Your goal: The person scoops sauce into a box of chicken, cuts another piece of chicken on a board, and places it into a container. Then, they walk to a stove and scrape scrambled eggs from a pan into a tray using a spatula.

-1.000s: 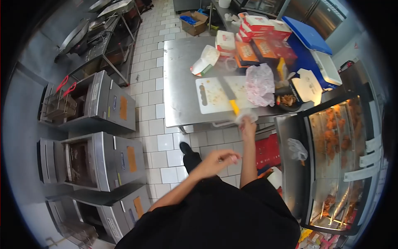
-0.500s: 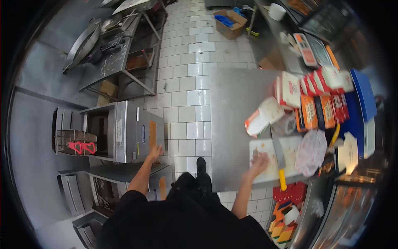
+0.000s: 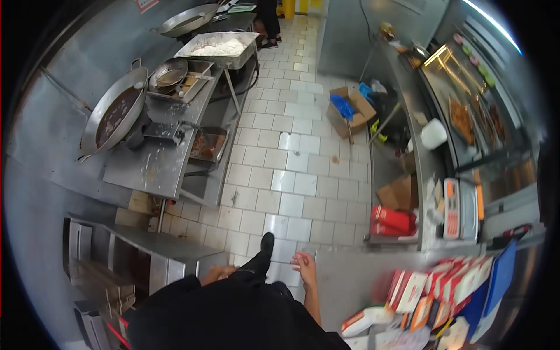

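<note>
My right hand [image 3: 304, 268] is raised beside the left edge of the steel table [image 3: 344, 271], its fingers apart and nothing in them. Low in the view, my left hand [image 3: 217, 274] is near my body and the fryer unit [image 3: 169, 265]; its fingers are partly hidden and blurred. Red and white boxes [image 3: 408, 289] and an orange box [image 3: 421, 312] stand on the steel table, to the right of my right hand. A white and orange carton [image 3: 367, 318] lies nearer to me.
A wok of dark oil [image 3: 114, 116] and a tray of white powder [image 3: 219, 49] stand at the left. The tiled floor [image 3: 280, 157] runs ahead, with a cardboard box [image 3: 353, 114] at the right. A person in dark trousers [image 3: 269, 20] stands far off.
The view has shifted forward along the aisle. My right hand has left the cutting board area and is now by the table's left edge. My left hand has drawn in towards my body.
</note>
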The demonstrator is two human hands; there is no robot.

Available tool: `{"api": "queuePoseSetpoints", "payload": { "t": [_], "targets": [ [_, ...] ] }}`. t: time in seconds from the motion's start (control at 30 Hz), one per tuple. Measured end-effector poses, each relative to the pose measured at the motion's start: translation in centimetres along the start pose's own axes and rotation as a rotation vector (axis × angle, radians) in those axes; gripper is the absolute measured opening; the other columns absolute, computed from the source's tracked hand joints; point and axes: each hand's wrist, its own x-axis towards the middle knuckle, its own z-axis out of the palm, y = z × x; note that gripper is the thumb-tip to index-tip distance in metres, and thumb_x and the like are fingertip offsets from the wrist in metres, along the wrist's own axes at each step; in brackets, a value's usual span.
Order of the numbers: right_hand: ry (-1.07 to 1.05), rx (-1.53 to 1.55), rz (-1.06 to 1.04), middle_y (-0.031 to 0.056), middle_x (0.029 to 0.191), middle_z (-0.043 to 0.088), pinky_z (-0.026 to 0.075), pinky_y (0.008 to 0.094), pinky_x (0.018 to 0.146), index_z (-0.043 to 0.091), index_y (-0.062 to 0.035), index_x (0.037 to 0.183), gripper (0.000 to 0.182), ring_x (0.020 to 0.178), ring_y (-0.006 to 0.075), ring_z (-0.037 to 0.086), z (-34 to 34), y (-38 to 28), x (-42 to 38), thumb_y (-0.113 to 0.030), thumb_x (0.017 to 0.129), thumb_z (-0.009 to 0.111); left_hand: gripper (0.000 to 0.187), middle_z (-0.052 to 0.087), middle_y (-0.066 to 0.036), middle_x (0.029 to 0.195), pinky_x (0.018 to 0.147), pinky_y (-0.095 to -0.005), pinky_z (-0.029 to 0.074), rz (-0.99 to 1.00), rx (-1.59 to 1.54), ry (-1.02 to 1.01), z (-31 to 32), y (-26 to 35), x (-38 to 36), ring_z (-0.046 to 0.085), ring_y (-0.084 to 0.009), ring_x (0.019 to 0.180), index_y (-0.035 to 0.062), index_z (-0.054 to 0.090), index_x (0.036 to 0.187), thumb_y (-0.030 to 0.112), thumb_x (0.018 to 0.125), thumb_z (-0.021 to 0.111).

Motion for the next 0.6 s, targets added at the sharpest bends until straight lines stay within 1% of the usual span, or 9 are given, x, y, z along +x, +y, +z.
{"api": "queuePoseSetpoints", "payload": {
  "t": [0.07, 0.1, 0.17, 0.2, 0.27, 0.37, 0.47, 0.53, 0.6],
  "targets": [
    [0.021, 0.005, 0.045, 0.0083, 0.106, 0.068, 0.053, 0.0299, 0.071, 0.058, -0.0079, 0.12, 0.032, 0.088, 0.0173, 0.068, -0.7, -2.8, 2.6, -0.03, 0.097, 0.06, 0.074, 0.064, -0.02, 0.122, 0.1, -0.044, 0.045, 0.058, 0.289, 0.074, -10.4, 6.0, 4.5, 0.061, -0.0318, 0.111, 0.0026, 0.066, 0.119, 0.068, 0.092, 0.044],
    [0.013, -0.033, 0.057, 0.0078, 0.104, 0.068, 0.053, 0.0296, 0.07, 0.058, -0.0079, 0.12, 0.032, 0.087, 0.0171, 0.068, -1.0, -4.4, 4.5, -0.03, 0.097, 0.061, 0.077, 0.065, -0.024, 0.119, 0.1, -0.0437, 0.044, 0.24, 0.315, 0.266, -15.5, 8.8, 6.3, 0.058, -0.0366, 0.117, 0.0001, 0.071, 0.105, 0.07, 0.091, 0.042],
    [-0.007, -0.094, 0.073, 0.007, 0.101, 0.069, 0.053, 0.0288, 0.067, 0.058, -0.0078, 0.119, 0.031, 0.085, 0.0166, 0.068, -1.8, -8.0, 8.8, -0.028, 0.096, 0.063, 0.07, 0.063, -0.022, 0.123, 0.1, -0.0438, 0.044, 0.475, 0.162, 0.542, -26.0, 14.8, 11.5, 0.06, -0.0385, 0.114, 0.0021, 0.064, 0.119, 0.064, 0.09, 0.048],
    [-0.021, -0.119, 0.076, 0.0067, 0.099, 0.069, 0.053, 0.0283, 0.066, 0.058, -0.0076, 0.119, 0.031, 0.084, 0.0163, 0.068, -2.4, -9.7, 11.3, -0.027, 0.096, 0.063, 0.059, 0.063, -0.019, 0.121, 0.096, -0.0426, 0.046, 0.454, -0.035, 0.671, -30.1, 21.2, 7.3, 0.061, -0.0322, 0.11, 0.0036, 0.062, 0.12, 0.055, 0.096, 0.047],
    [-0.03, -0.162, 0.051, 0.0068, 0.098, 0.069, 0.053, 0.0272, 0.064, 0.057, -0.0076, 0.119, 0.032, 0.083, 0.0163, 0.068, -4.0, -11.4, 17.8, -0.026, 0.094, 0.065, 0.046, 0.065, -0.012, 0.112, 0.084, -0.0379, 0.052, 0.641, -0.503, 0.538, -38.0, 30.5, 3.8, 0.064, -0.0214, 0.099, 0.0048, 0.062, 0.115, 0.046, 0.097, 0.053],
    [0.161, -0.33, 0.112, 0.0092, 0.102, 0.068, 0.054, 0.0307, 0.066, 0.055, -0.0094, 0.123, 0.036, 0.084, 0.0188, 0.069, -6.8, -14.7, 28.5, -0.029, 0.094, 0.065, 0.045, 0.066, -0.009, 0.094, 0.076, -0.0344, 0.051, 0.89, -0.544, 0.633, -47.5, 37.0, 9.2, 0.062, -0.0198, 0.083, 0.0053, 0.062, 0.108, 0.047, 0.092, 0.062],
    [0.157, -0.145, 0.213, 0.0103, 0.105, 0.067, 0.054, 0.0333, 0.067, 0.055, -0.0097, 0.123, 0.034, 0.085, 0.0206, 0.068, -7.0, -22.9, 38.0, -0.03, 0.096, 0.061, 0.047, 0.067, -0.01, 0.086, 0.074, -0.037, 0.051, 0.731, -0.231, 0.735, -54.1, 37.8, 14.5, 0.064, -0.0211, 0.078, 0.0073, 0.062, 0.109, 0.051, 0.092, 0.059],
    [0.117, -0.083, 0.208, 0.0104, 0.106, 0.067, 0.054, 0.0341, 0.068, 0.055, -0.0098, 0.122, 0.033, 0.087, 0.0219, 0.068, -6.4, -29.0, 45.9, -0.032, 0.098, 0.058, 0.053, 0.067, -0.009, 0.08, 0.073, -0.0395, 0.052, 0.546, -0.223, 0.599, -57.3, 35.5, 19.9, 0.066, -0.0229, 0.077, 0.0075, 0.063, 0.108, 0.057, 0.09, 0.057],
    [0.038, -0.16, 0.189, 0.0099, 0.106, 0.067, 0.054, 0.034, 0.068, 0.056, -0.0097, 0.12, 0.033, 0.088, 0.0225, 0.068, -5.6, -34.6, 54.0, -0.033, 0.097, 0.059, 0.057, 0.068, -0.014, 0.108, 0.071, -0.0446, 0.054, 0.118, -0.502, 0.376, -59.2, 37.5, 15.6, 0.067, -0.0284, 0.087, 0.0071, 0.061, 0.117, 0.058, 0.091, 0.054]
  ]
}}
